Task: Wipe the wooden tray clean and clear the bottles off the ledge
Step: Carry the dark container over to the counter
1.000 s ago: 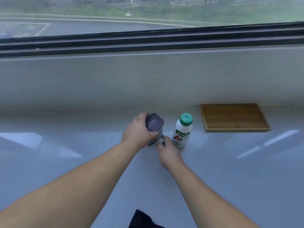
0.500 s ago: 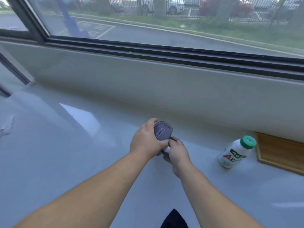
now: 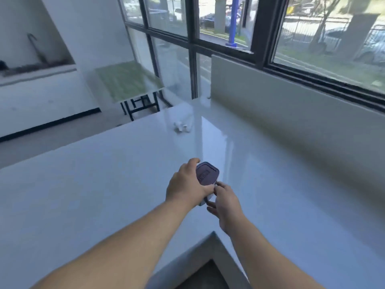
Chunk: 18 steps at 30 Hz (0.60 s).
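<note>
A small container with a dark purple square lid [image 3: 207,174] is held above the white ledge [image 3: 104,184]. My left hand [image 3: 185,186] wraps around its left side, just under the lid. My right hand [image 3: 224,202] touches its lower right side with thumb and fingers, partly hiding the pale body. The wooden tray and the green-capped white bottle are out of view.
A crumpled white object [image 3: 182,127] lies further along the ledge toward the far corner. A low white wall [image 3: 291,113] under the window borders the ledge on the right. A green-topped table [image 3: 127,80] stands beyond on the floor. The ledge's inner corner [image 3: 213,233] is near my arms.
The view has swung left, so the tray and the green-capped bottle have left the frame. Both hands have carried the purple-lidded container left along the ledge.
</note>
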Each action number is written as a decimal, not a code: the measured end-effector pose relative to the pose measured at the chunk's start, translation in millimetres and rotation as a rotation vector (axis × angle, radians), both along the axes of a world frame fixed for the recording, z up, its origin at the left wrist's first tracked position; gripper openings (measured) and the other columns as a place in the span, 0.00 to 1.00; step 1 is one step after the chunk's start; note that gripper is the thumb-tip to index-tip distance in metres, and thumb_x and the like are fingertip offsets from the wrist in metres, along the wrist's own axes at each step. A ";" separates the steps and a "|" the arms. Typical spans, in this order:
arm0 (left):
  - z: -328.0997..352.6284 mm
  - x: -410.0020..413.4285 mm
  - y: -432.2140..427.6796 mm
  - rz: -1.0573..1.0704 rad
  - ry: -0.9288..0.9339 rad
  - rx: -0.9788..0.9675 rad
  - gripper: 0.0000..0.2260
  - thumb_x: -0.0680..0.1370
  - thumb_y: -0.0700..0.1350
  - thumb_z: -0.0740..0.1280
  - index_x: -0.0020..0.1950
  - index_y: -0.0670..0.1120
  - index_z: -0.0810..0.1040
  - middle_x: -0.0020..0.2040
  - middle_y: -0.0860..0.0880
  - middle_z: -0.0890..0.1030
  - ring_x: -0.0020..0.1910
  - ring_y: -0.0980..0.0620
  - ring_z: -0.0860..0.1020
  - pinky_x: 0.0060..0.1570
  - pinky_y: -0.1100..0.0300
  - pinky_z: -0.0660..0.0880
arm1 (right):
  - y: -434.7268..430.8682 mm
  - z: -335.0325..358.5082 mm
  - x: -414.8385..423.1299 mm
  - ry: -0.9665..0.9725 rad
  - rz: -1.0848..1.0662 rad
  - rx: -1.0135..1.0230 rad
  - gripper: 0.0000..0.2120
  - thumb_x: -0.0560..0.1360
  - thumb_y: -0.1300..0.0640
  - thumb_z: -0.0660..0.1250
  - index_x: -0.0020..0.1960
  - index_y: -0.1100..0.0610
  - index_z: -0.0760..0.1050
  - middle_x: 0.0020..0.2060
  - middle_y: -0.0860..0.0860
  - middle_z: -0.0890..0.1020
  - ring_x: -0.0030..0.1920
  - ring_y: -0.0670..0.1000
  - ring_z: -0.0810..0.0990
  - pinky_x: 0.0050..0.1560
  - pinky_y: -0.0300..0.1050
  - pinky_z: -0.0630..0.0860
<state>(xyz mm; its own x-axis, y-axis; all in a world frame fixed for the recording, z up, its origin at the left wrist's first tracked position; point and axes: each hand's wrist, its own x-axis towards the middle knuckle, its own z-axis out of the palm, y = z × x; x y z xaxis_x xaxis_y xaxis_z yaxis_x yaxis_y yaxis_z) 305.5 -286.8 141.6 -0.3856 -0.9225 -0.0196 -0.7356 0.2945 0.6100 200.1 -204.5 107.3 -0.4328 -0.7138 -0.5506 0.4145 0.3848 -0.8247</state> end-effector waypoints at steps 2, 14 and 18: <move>5.3 78.9 -25.4 0.092 -0.008 -0.008 0.39 0.63 0.65 0.73 0.72 0.62 0.64 0.65 0.55 0.76 0.60 0.49 0.78 0.51 0.55 0.76 | -34.6 6.9 73.5 -0.004 0.100 0.006 0.13 0.78 0.56 0.60 0.57 0.43 0.78 0.47 0.47 0.87 0.48 0.55 0.88 0.57 0.53 0.82; 15.5 387.5 -96.1 0.588 0.002 -0.042 0.38 0.65 0.66 0.75 0.71 0.58 0.68 0.64 0.53 0.78 0.58 0.48 0.79 0.50 0.56 0.75 | -171.4 18.1 356.3 -0.042 0.567 0.009 0.07 0.68 0.54 0.64 0.42 0.44 0.79 0.30 0.40 0.85 0.38 0.54 0.83 0.44 0.48 0.80; 17.6 451.7 -111.6 0.744 -0.011 -0.043 0.36 0.65 0.67 0.76 0.69 0.58 0.69 0.62 0.53 0.78 0.56 0.48 0.79 0.48 0.56 0.75 | -211.6 18.5 421.5 -0.093 0.698 0.014 0.09 0.67 0.52 0.63 0.40 0.41 0.80 0.35 0.42 0.84 0.39 0.55 0.85 0.47 0.50 0.81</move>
